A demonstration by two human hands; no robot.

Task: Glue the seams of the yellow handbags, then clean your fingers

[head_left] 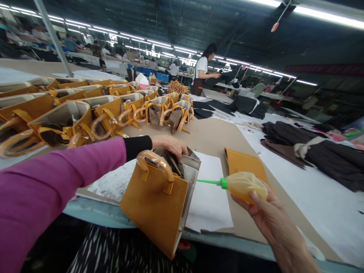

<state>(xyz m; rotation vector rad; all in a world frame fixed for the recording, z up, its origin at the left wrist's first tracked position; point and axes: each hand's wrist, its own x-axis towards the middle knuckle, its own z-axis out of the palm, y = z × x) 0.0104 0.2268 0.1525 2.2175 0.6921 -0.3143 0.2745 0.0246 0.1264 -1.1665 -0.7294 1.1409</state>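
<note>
While any writing on the red banner [324,69] at far right is too blurred for reading, many mustard bags [25,108], overlapping beyond exact counting, crowd the table [93,214]. One handbag [155,201] tilts at its edge, below the left hand [170,146], whose curled fingers touch dark lining [170,161]; if they pinch, I cannot tell. Right hand [263,210], rightward, grips one squeeze bottle [246,186], green spout [210,182] toward handbag

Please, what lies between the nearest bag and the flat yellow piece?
A white sheet and some brown covering lie between the bag and flat piece; a green nozzle reaches over the sheet. The head view shows it.
</note>
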